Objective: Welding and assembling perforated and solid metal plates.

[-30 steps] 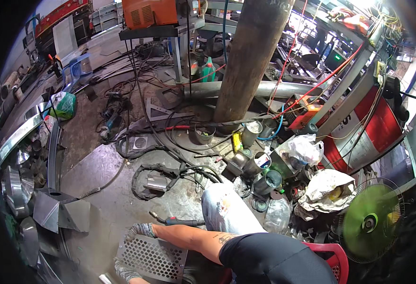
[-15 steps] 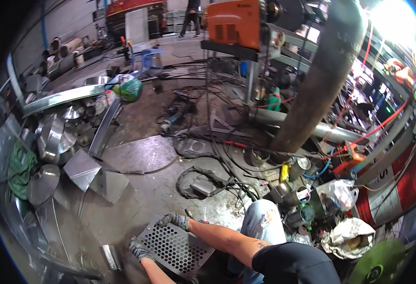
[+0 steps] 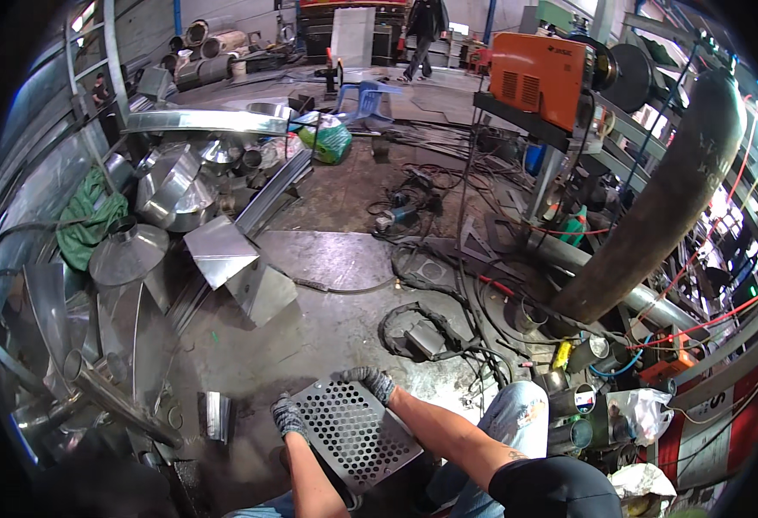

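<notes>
Plainly, we had the perforated metal plate near us, our left hand bent closed over its left edge, our right hand over its far edge; the hidden fingertips seemed curled beneath. Left, apart, was a shiny metal piece.

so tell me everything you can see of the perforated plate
The perforated plate is grey, apparently metal, roughly rectangular, with rows of round holes inside a plain border. It sits low in view, set askew, left of the person's right knee. The gloved left hand grips its left edge, the right hand its far edge; its underside is hidden.
</notes>
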{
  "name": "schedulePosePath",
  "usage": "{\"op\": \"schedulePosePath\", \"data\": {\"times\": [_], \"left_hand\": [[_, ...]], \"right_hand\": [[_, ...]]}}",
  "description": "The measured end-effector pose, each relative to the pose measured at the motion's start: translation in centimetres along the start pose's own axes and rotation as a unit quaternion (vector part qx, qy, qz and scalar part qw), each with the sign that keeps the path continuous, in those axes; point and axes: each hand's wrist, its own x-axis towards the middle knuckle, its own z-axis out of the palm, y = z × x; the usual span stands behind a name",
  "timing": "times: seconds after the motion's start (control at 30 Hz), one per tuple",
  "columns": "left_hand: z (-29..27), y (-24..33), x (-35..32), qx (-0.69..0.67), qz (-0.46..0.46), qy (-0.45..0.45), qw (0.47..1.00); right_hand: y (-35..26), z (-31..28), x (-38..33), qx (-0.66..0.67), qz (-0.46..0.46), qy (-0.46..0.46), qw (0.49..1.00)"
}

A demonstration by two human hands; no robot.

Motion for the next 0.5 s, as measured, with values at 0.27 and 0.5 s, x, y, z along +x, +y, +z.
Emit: {"op": "schedulePosePath", "data": {"times": [0.27, 0.5], "left_hand": [[0.5, 5.4, -4.5, -0.165, 0.114, -0.012, 0.980], [-2.6, 15.9, -13.8, -0.073, 0.334, -0.086, 0.936]], "right_hand": [[-2.0, 2.4, 0.8, -0.163, -0.162, 0.014, 0.973], [-10.5, 12.7, -4.4, -0.282, -0.126, 0.037, 0.951]]}}
